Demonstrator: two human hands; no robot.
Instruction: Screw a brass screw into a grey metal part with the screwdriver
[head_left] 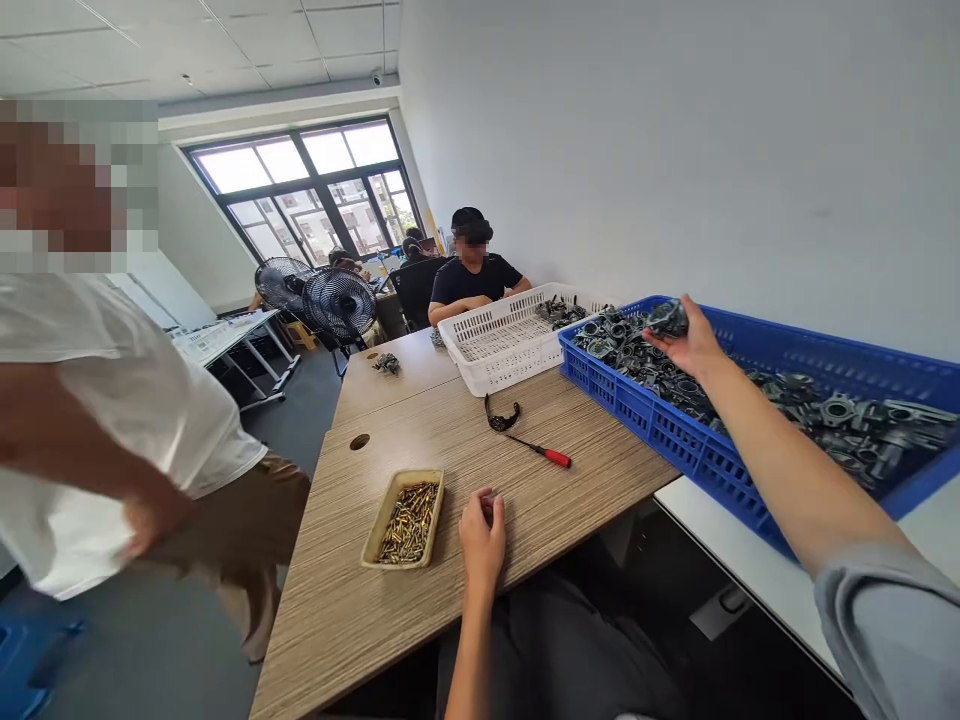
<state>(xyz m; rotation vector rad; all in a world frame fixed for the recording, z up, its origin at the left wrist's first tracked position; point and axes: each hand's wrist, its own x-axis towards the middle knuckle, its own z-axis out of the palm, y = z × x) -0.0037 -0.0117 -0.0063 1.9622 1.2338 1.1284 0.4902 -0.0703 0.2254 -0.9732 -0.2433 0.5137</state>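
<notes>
While the left hand (482,537) rests, the right hand (688,343) grips a ridged metal part (667,318).

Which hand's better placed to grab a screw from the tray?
Left, probably. The left hand rests on the table beside the screw tray; the right hand is over the blue crate, holding a metal part.

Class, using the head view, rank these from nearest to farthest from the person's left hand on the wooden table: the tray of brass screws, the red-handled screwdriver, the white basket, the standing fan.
Measured from the left hand:
1. Tray of brass screws, just to its left on the table.
2. Red-handled screwdriver, ahead and slightly right.
3. White basket, at the table's far end.
4. Standing fan, on the floor beyond the table.
</notes>
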